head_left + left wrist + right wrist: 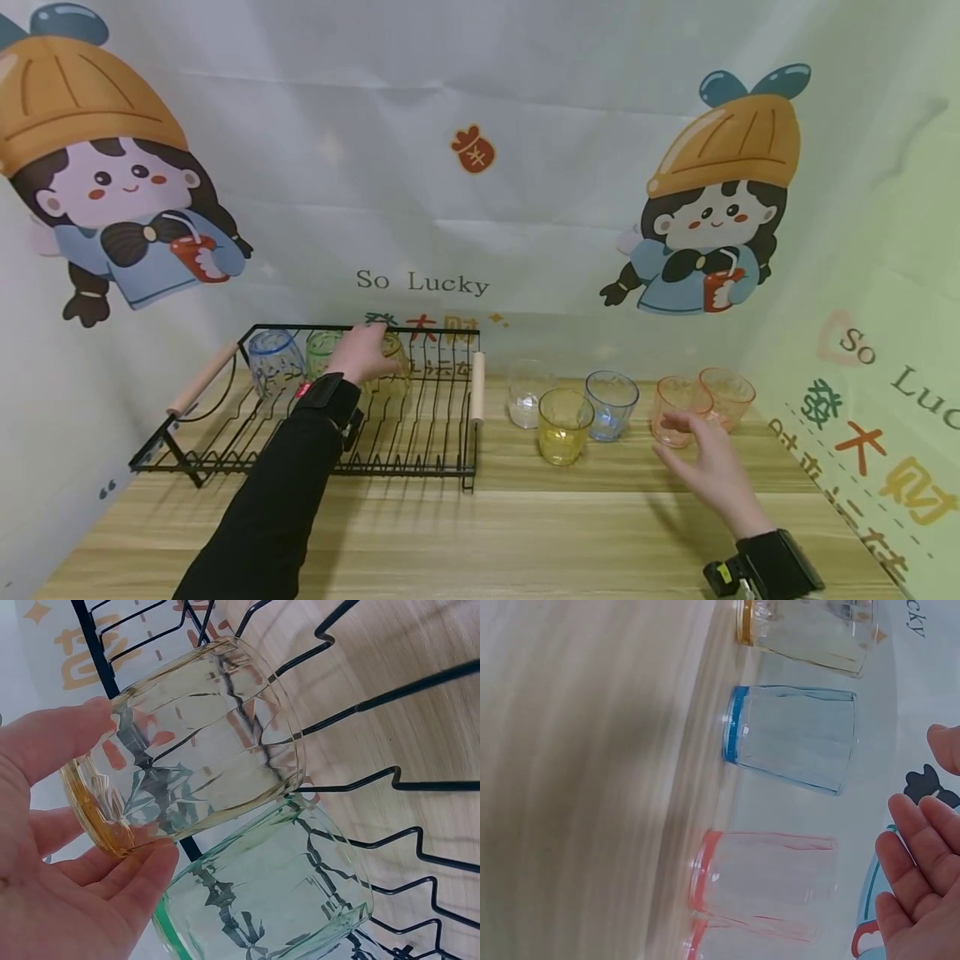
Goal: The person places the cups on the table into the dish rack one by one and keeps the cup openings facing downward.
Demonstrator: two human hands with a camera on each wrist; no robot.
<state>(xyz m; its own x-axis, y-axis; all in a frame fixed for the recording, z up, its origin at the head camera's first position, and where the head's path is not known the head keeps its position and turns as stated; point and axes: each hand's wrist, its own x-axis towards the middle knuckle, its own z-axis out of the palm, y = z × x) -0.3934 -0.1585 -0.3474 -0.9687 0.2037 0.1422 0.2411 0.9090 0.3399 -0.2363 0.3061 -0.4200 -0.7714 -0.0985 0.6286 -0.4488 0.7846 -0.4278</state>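
Note:
My left hand point(363, 354) is over the back of a black wire dish rack point(375, 474). Its thumb and fingers grip a yellow glass point(202, 727) round the base end, mouth down against the wires. Beside that glass stands an upturned green glass point(270, 892), and further left an upturned blue glass point(273, 367). On the right, my right hand point(708, 467) hovers above the table with fingers apart and holds nothing. Nearest to it are two pink-orange glasses, one in front point(675, 396) and one behind point(729, 390), both upright.
Between rack and right hand stand an upright yellow glass point(566, 429), a blue glass point(611, 408) and a clear glass point(528, 396). The rack has wooden handles point(478, 387) at its sides. A printed cloth point(555, 250) hangs behind the wood-grain table point(525, 542).

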